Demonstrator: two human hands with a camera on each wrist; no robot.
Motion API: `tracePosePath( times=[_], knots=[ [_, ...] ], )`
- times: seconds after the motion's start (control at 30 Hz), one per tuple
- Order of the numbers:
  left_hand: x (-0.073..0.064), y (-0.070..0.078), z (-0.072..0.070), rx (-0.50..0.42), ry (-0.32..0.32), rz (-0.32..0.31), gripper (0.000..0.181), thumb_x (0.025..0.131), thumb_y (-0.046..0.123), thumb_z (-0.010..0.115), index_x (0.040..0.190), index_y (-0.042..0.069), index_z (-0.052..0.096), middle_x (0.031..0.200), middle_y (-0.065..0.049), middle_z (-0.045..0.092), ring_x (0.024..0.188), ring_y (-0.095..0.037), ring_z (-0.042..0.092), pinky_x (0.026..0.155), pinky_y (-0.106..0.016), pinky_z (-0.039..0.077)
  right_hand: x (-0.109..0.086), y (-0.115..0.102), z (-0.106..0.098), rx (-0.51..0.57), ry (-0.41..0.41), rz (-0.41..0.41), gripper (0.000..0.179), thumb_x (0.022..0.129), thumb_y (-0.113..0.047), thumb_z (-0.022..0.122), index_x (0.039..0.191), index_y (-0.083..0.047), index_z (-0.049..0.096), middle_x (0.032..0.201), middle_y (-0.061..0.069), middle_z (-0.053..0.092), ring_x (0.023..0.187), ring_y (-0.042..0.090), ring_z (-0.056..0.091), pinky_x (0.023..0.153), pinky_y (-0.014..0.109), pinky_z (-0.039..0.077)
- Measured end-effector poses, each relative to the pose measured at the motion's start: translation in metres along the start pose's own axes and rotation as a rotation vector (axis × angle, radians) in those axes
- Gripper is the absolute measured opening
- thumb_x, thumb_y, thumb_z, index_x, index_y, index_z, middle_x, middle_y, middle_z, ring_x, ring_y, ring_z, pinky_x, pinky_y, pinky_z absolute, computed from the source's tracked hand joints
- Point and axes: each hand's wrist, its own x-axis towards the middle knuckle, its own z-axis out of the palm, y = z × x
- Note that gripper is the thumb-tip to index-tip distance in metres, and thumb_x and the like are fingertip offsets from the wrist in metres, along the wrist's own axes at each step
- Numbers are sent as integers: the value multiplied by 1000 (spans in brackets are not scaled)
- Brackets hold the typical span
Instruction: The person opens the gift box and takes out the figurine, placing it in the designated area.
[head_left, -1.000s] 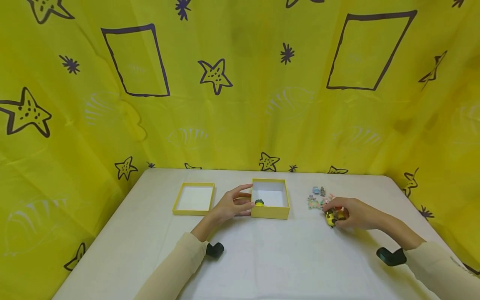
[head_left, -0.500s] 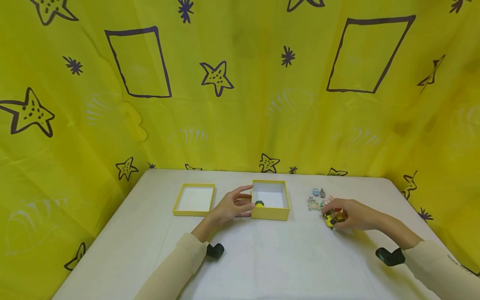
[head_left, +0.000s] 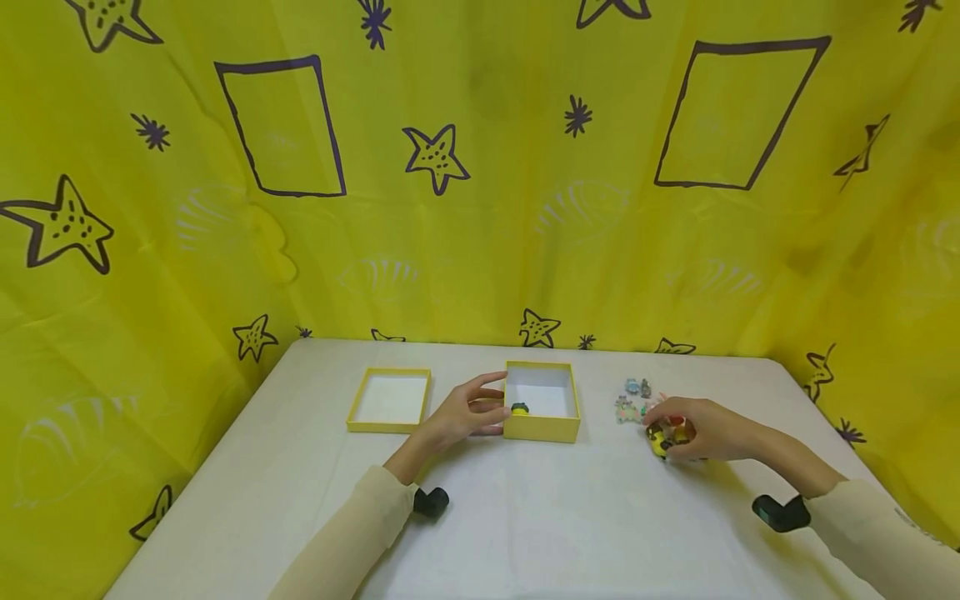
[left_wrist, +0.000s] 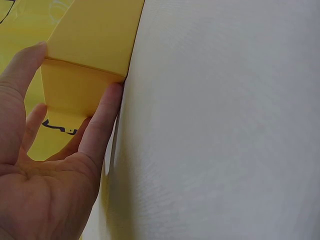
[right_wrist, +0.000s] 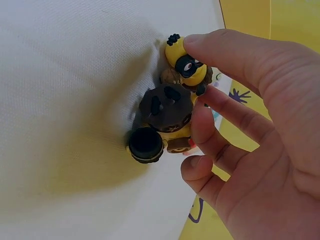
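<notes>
In the head view my left hand (head_left: 463,411) is at the left side of an open yellow box (head_left: 542,428). Its fairly straight fingertips touch the yellow wall (left_wrist: 82,87) at the corner. A small yellow toy figure with a dark top (head_left: 520,408) is inside the box. Over on the right, my right hand (head_left: 708,429) pinches a yellow toy figure with black goggles (right_wrist: 182,59) between thumb and fingers. Dark toy figures, one with a round black part (right_wrist: 146,144), lie close beside it on the white cloth.
Left of the box lies its shallow yellow lid (head_left: 389,399), white inside up. Behind my right hand stand several small toys, among them a blue one (head_left: 632,386) and a pale green one (head_left: 627,409). A yellow patterned curtain (head_left: 480,250) closes off the table's back.
The head view has tilted up slightly. Both hands stay in nearly the same places, the left at the box and the right on the yellow toy figure.
</notes>
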Motion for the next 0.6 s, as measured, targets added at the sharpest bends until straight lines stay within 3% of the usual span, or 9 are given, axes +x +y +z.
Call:
tracePosePath(
  times=[0.17,0.27,0.43,0.6],
  knots=[
    [0,0,0,-6,0,5,72,96,11,74,159,16,39,148,-22,47,127,-32,57,88,-42,62,1,-1,-3,-20,5,-22,45,86,-18,84,126,-9,66,115,2,65,84,18,51,64,24,44],
    [1,1,0,-3,3,1,72,96,11,75,159,17,40,148,-22,47,127,-32,58,88,-42,62,2,-4,-6,-26,7,-41,48,86,-18,84,128,-6,65,113,1,67,82,19,51,64,24,45],
    [0,0,0,5,4,-1,73,96,12,75,159,18,40,148,-21,48,127,-31,58,88,-41,62,5,-7,-12,-19,1,-43,51,87,-19,82,132,-4,62,107,1,67,74,13,49,61,22,44],
    [-1,0,0,-10,-2,-2,73,96,11,74,159,16,39,148,-23,46,125,-31,58,89,-42,61,9,-11,-17,-32,-10,-27,57,89,-21,82,138,-5,58,113,6,67,68,9,50,58,23,49]
  ],
)
